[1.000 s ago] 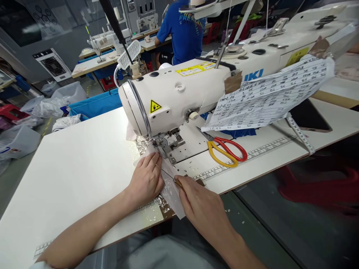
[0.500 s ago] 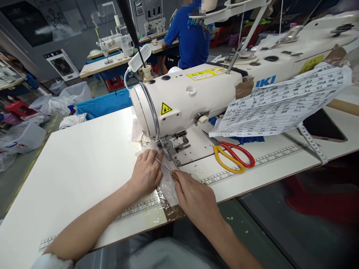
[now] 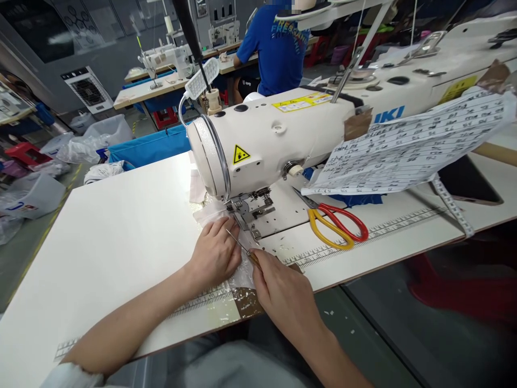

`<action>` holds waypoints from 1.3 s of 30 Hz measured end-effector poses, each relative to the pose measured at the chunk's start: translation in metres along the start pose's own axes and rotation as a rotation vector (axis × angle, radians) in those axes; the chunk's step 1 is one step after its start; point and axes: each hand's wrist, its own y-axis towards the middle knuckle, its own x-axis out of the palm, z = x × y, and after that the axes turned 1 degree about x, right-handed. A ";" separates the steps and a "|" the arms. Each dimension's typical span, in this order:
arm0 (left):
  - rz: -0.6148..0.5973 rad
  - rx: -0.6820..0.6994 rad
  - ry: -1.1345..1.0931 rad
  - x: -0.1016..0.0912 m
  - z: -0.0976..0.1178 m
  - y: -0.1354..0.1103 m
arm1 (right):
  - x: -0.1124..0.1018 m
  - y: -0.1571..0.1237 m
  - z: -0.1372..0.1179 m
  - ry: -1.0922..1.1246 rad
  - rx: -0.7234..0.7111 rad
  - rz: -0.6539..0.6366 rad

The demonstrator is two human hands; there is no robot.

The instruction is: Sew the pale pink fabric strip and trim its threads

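A white sewing machine (image 3: 258, 134) stands over a strip of thin white fabric (image 3: 246, 275) that runs under its presser foot (image 3: 242, 213). My left hand (image 3: 218, 250) presses on the fabric just in front of the foot, fingers bent and close together. In my right hand (image 3: 283, 285) is an awl (image 3: 253, 258) with a wooden handle, gripped between thumb and fingers. Its thin metal shaft points up and left, and the tip lies beside my left fingertips. Part of the fabric is hidden under my left hand.
Scissors (image 3: 339, 223) with red and yellow handles lie right of the needle area. A handwritten sheet (image 3: 404, 151) hangs off the machine above a dark phone (image 3: 470, 180) and a tape measure (image 3: 452, 207). A person in blue (image 3: 278, 51) sits beyond.
The fabric's near end has drawn up toward the machine. My left hand has shifted slightly right and down. The awl stays in my right hand, its tip a little lower.
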 end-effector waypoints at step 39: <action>-0.114 0.003 0.064 0.000 0.009 -0.006 | -0.008 -0.022 0.035 0.281 0.174 0.003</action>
